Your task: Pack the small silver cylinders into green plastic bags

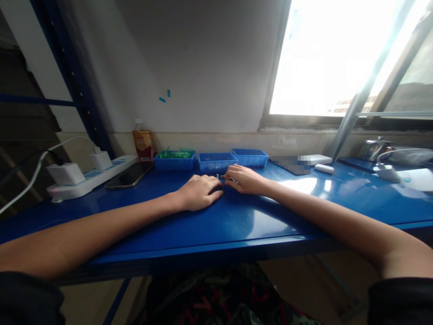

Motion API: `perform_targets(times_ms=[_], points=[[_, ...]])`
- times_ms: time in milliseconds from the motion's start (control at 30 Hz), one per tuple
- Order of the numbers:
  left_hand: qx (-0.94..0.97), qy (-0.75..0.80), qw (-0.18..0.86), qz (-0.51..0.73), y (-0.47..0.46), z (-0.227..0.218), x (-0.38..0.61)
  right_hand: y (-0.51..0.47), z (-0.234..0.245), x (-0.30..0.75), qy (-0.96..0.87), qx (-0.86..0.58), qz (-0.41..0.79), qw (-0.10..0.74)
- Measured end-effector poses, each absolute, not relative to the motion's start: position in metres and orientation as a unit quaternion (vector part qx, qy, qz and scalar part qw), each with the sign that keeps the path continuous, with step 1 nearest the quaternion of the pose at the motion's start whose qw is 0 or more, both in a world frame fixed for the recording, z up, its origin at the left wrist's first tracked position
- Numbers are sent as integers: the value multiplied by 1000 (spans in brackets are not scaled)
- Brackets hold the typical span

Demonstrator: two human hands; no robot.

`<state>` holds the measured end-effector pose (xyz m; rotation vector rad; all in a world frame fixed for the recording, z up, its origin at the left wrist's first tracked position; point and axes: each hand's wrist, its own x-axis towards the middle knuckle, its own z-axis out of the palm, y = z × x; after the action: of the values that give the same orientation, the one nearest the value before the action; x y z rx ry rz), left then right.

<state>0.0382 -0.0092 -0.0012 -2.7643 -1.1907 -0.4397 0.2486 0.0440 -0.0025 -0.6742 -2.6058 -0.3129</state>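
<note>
We have a small metallic-looking piece (218, 176), too tiny to name surely, between the hands, low at the blue counter (203, 228). Our right hand (245, 179) pinches its right end; our left hand (199, 193) reaches beside it, its grip impossible to tell. We do best with forearms steady and fingertips close, working clear of the middle blue bin (216, 166) behind.

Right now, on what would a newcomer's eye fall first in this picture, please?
The bright window at the upper right probably draws the eye first. Next come the left hand and right hand, close together over the blue table, by a small item too tiny to identify. Behind them, near the wall, green pieces stand out in the leftmost blue bin.
</note>
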Motion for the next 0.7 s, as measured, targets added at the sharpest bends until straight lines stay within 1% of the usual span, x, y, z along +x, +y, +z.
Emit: perform_targets(times_ms=[67,133,333,500,700], points=[[-892,-418,66,-158,-10,-1,38,41,-1,248,-939,-225,-129,228],[-880,-434,60,-186,-10,-1,38,37,1,246,-936,-208,-148,244],[-853,-427,-94,-285,-8,1,36,25,5,240,-916,-200,-210,276],[-842,-427,-144,-298,-7,1,36,23,1,236,-910,-193,-243,275],[-839,-430,-154,-294,-5,1,36,25,-5,233,-904,-182,-265,281]])
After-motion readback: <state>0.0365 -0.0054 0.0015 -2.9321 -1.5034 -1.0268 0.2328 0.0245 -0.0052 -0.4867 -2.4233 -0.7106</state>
